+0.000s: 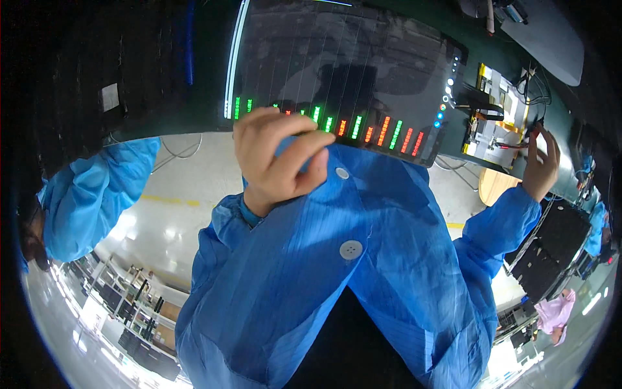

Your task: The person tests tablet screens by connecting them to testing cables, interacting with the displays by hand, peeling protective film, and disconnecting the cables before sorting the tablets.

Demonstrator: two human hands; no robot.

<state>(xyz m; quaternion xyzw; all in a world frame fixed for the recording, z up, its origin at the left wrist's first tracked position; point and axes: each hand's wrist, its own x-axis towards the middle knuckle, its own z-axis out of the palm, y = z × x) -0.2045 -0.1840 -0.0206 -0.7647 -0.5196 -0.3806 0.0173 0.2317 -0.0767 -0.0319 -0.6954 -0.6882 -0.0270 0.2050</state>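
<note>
My left hand (278,159) is at the lower edge of a wide dark screen (337,71) that shows rows of green and red characters. Its fingers are bent, with a gap between thumb and forefinger and nothing visible in them. Farther right, my right hand (543,163) has its fingertips closed on a small red and black lead (535,131). Beside that hand lie flat silvery packs with yellow edges (492,144), which look like pouch batteries. Black and red wires (512,146) run across them. The very tips of the right fingers are hard to make out.
A black cable (486,111) bends between the screen and the packs. Thin wires (541,84) and a grey panel (544,39) are at the far right. A round wooden stool (497,187) stands below the table edge. A person's blue sleeve (97,194) shows at left.
</note>
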